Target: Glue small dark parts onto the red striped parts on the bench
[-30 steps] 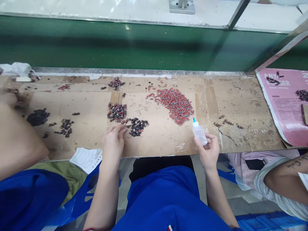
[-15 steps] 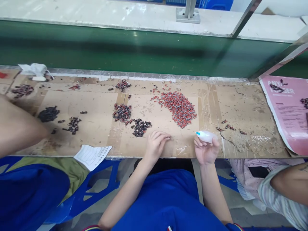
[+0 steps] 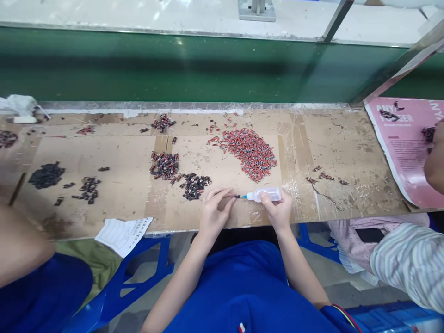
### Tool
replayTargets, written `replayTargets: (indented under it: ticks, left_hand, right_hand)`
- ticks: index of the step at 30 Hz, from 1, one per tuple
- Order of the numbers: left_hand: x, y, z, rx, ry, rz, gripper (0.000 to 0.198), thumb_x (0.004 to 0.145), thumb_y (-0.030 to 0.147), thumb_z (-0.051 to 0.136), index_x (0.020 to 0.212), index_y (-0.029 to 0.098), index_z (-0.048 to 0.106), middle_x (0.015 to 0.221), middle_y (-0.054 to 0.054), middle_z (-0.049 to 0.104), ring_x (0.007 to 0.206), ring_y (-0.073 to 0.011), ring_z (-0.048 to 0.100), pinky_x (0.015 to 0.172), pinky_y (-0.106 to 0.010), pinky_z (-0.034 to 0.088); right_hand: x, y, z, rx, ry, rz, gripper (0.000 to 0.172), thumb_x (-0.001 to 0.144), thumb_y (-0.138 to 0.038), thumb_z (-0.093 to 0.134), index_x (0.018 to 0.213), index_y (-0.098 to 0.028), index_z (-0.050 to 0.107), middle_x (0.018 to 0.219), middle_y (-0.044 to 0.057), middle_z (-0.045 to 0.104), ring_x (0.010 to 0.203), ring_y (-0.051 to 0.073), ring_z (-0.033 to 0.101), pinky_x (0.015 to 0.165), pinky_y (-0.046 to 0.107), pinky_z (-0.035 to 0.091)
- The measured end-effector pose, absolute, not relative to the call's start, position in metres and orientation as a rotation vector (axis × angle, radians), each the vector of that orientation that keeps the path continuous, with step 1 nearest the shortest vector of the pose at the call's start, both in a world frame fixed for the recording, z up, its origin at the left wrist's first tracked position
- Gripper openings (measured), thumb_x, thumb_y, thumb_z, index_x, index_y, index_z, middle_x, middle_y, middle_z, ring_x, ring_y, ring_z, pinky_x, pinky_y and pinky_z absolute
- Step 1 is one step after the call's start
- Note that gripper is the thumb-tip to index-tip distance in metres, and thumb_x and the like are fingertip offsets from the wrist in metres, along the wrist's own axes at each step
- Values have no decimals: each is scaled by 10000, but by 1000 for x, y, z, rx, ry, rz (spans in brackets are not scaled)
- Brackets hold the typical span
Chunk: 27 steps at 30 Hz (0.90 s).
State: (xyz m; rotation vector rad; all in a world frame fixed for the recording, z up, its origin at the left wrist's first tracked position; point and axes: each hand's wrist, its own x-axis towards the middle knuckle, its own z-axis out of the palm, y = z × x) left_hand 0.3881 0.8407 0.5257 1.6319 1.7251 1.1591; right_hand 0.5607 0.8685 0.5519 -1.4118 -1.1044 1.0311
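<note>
My left hand point(image 3: 215, 207) pinches a tiny dark part point(image 3: 237, 196) between thumb and fingertips, just over the cardboard. My right hand point(image 3: 279, 209) is closed around a translucent squeeze bottle point(image 3: 265, 194) with a blue needle tip. The bottle lies nearly level, its tip pointing left at the small part; whether they touch I cannot tell. Beyond my hands spreads a large heap of small red and silver parts point(image 3: 250, 152). Left of my left hand sit a pile of black parts point(image 3: 194, 186) and a pile of mixed red and black parts point(image 3: 164, 165).
Cardboard point(image 3: 121, 194) covers the bench. Further left are a black pile point(image 3: 46, 175), a paper slip point(image 3: 123, 235) over the edge and a co-worker's arm point(image 3: 24, 245). At right lie a few loose parts point(image 3: 326, 175), a pink sheet point(image 3: 398, 152) and another person's striped sleeve point(image 3: 409, 263).
My right hand has turned the bottle and brought it left, so its tip is now at the part in my left hand. The view has shifted slightly; the right-hand co-worker's hand has entered.
</note>
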Motion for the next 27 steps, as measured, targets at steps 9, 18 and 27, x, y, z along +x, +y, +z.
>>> replayTargets:
  ticks: [9,18,27]
  left_hand:
    - [389,841,528,1589,1733,1152,191,809,301,677,986,240,716,857,-43,763,941,-225,663,934,-435,475]
    - [390,840,531,1597,1731,1160,150,812,291,672,938,230,724,847,-47,762,920,-218,664,918,-427,482]
    - [389,840,530,1658,1737,1172,142,822,287,674,941,225,722,842,-37,763,903,-208,666,896,-402,493]
  right_hand:
    - [559,869,551,-1461,-1150,1033,253,666,-387,685,542,-203,564,515,-14,577,483,127,501,453,247,410]
    - [559,870,554,-1489,-1138,992,207,681,-373,675,597,-190,627,557,-4,620,513,142,542,489,262,446]
    - [561,870,553,-1460,-1150,1043,222,665,-373,681,573,-188,602,535,-12,591,495,128,510,470,249,425]
